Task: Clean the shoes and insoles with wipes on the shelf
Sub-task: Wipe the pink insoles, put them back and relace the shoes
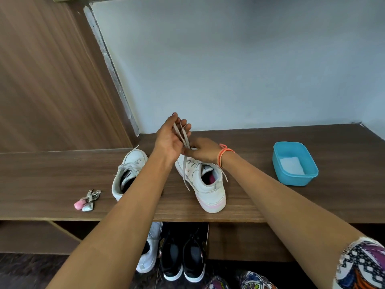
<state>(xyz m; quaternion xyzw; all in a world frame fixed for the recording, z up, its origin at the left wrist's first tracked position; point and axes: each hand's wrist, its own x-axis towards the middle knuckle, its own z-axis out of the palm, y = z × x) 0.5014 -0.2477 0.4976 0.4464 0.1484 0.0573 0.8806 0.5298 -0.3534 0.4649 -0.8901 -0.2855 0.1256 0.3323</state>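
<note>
Two arms outstretched, left hand holds lace high, right hand pinches it

White sneakers with a pink sole edge, a blue tub, a pink keychain, a wood-grain brown shelf, an orange wristband.

The left shoe and the right shoe stand side by side on the shelf, with the keys to their left and the tub to their right, and a wipe lies in the tub. The left hand and the right hand hold a lace above the front of the right shoe. More shoes sit on the floor under the shelf.
</note>
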